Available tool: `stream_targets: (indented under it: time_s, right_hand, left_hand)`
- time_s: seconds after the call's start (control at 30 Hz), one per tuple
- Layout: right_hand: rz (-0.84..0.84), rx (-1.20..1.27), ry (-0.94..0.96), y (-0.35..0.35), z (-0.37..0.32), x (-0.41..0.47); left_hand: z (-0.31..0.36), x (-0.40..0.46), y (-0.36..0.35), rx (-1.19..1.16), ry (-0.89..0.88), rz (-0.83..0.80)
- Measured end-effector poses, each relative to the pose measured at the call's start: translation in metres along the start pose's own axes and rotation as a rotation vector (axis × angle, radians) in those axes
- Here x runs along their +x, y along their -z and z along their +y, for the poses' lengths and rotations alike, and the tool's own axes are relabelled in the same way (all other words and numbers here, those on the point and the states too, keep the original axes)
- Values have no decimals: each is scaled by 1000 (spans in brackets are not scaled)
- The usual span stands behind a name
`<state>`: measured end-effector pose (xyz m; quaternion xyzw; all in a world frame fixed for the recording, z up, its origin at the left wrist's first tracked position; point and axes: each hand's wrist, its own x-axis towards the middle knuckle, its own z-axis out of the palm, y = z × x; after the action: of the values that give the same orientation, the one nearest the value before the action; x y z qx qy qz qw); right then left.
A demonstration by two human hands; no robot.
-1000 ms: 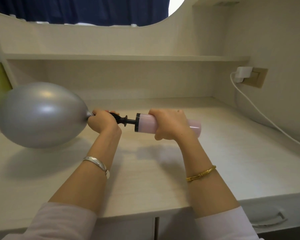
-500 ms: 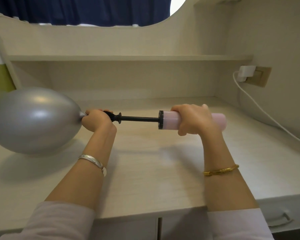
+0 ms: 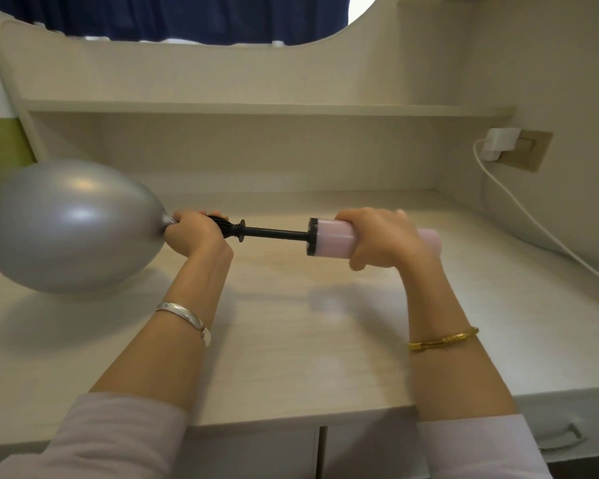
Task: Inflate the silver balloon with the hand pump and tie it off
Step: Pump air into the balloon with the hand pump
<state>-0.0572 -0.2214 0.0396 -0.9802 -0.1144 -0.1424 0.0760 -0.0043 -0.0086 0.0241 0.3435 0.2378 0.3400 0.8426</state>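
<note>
- A pale wood-grain desk [image 3: 291, 340] fills most of the view, with a shallow shelf [image 3: 256, 108] running along the back panel and a dark blue curtain [image 3: 173, 15] showing above it.
- The silver balloon [image 3: 70, 226] is the largest loose thing: it is well inflated and sits at the left of the desk, its underside close over the surface and its shadow spread beneath it. Its neck points right, into the left hand.
- Two bare forearms come in from the bottom edge, each out of a pushed-up light sleeve [image 3: 118, 440].
- The hand pump [image 3: 329, 238] lies level between the hands, above the desk. Its pink barrel is at the right, and its black rod is drawn partly out toward the left, ending in a ribbed black nozzle.
- The left hand [image 3: 194, 233] is closed around the balloon's neck and the nozzle end, pinching the two together; the joint itself is hidden by the fingers.
- The right hand [image 3: 381, 238] is wrapped tightly around the pink barrel, knuckles up, with the barrel's far end sticking out past it.
- A white charger [image 3: 498, 143] sits in a wall socket at the right, and its white cable [image 3: 533, 223] trails down across the desk.
- A silver bangle [image 3: 184, 318] rings the left wrist, and a thin gold bracelet [image 3: 443, 340] rings the right.
</note>
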Motion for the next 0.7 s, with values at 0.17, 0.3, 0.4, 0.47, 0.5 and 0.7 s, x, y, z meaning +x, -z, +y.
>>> stream_targets:
  time_s: [0.17,0.3,0.4,0.47,0.5,0.7]
  right_hand:
    - [-2,-22,-40,2,7,-3]
    - [-13,-34,-8,-2,-10,2]
    - [-7,14,21,-10,-29,7]
    - [-23,43,49,-14,-38,8]
    - [-36,52,56,-14,-38,8]
    - [-93,139,5,-4,-11,-2]
  left_hand:
    - [0,7,2,25,25,23]
    - [-5,-6,-4,23,3,-34]
    - [-10,-19,-9,61,-38,-76]
    - [-14,-25,-9,55,-34,-85]
    - [-16,-26,-8,42,-22,-93]
    - [-6,-19,-8,10,-73,-106]
